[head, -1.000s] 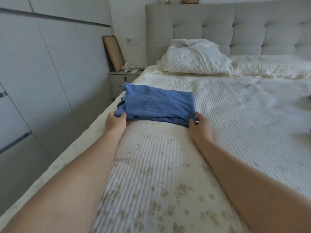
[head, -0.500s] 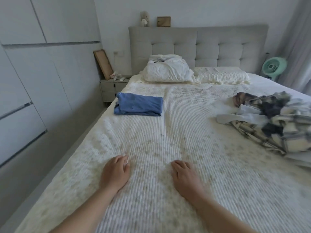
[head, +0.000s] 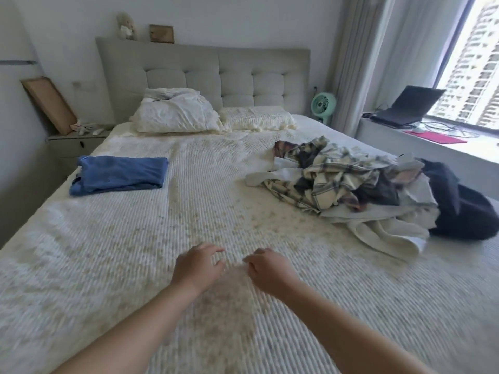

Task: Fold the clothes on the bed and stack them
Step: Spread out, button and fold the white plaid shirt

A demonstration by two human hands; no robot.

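I see a big bed (head: 135, 252) with a bumpy, ribbed white cover that has faint tan spots. A blue piece of clothing, the jeans (head: 118, 175), lies folded into a flat, neat rectangle near the left edge of the bed, close to the pillows (head: 175, 114). On the right side sits a messy pile (head: 351, 184) of soft clothes: checked cream and dark cloth, plain white cloth and something black. My left hand (head: 197, 268) and right hand (head: 270, 271) are low over the cover in the middle, near each other, fingers loosely bent, holding nothing. I cannot tell if they touch the cover.
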